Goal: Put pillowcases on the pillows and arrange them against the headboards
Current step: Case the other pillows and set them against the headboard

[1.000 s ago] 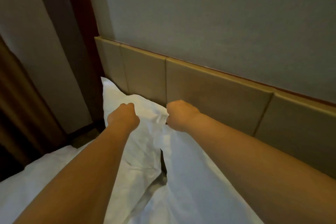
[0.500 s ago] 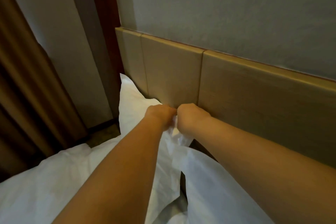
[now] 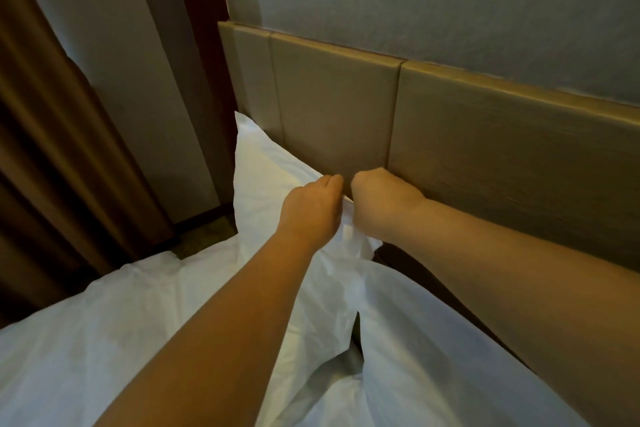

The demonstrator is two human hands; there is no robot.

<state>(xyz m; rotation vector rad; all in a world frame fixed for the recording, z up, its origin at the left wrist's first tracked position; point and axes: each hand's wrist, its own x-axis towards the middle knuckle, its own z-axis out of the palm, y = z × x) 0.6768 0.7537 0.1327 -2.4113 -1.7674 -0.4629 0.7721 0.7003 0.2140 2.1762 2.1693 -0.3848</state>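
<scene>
A white pillow in its pillowcase leans against the tan padded headboard, one corner sticking up at the left. My left hand and my right hand sit side by side at the pillow's near top corner, both gripping bunched white pillowcase fabric just in front of the headboard. A second white pillow lies lower right, under my right forearm. My fingertips are hidden behind my knuckles.
White bedding covers the bed at the lower left. A brown curtain hangs at the left, with a dark wooden frame and a strip of floor beside the bed. A grey wall rises above the headboard.
My hands came together from about a hand's width apart and now nearly touch, bunching the pillowcase corner. The view shifted so the headboard and pillow appear further right.
</scene>
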